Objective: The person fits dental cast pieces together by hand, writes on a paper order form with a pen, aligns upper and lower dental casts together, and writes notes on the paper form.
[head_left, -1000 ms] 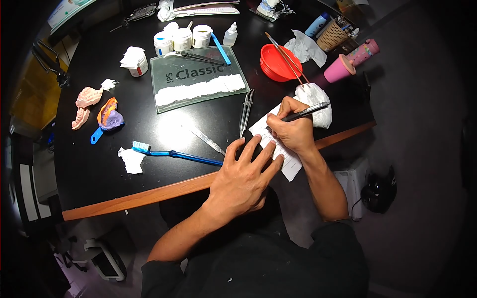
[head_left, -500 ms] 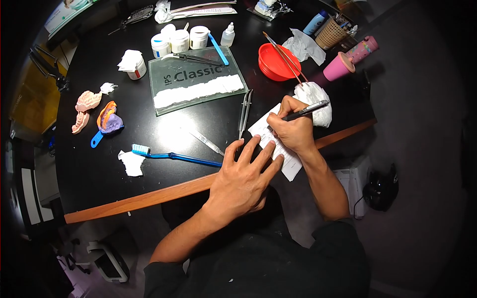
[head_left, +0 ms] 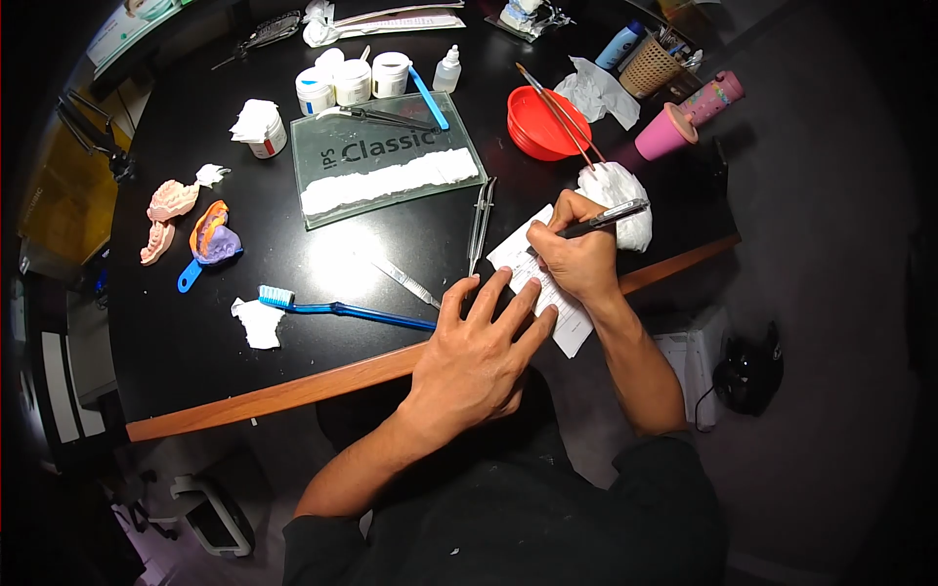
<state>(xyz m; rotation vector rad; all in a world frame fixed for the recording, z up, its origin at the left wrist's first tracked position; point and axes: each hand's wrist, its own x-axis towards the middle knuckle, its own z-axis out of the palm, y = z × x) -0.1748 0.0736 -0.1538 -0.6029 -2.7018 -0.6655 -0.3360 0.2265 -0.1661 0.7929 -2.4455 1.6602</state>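
Note:
My right hand [head_left: 578,244] grips a black pen [head_left: 611,217], its tip end down at a white paper slip [head_left: 572,337] with printed lines. Spread over the slip's lower left edge are the fingers of my left hand [head_left: 481,332], which lies flat and open. By its thumb side, a large blue toothbrush [head_left: 362,311] and a scalpel-like handle [head_left: 405,281] lie on the black table. Metal tweezers [head_left: 481,225] rest just beyond the slip's left edge. A crumpled white tissue [head_left: 635,234] sits behind my right hand.
A glass slab [head_left: 391,200] marked "IPS Classic" carries a folded white strip and tools. White jars [head_left: 354,83] stand behind it. Pink dental models [head_left: 174,198] and a purple impression [head_left: 220,244] lie left. A red bowl [head_left: 537,137] with brushes and a pink cup [head_left: 664,135] stand right.
Hardly anything differs. My right hand and the pen have shifted very slightly over the slip, while my left hand stays in place.

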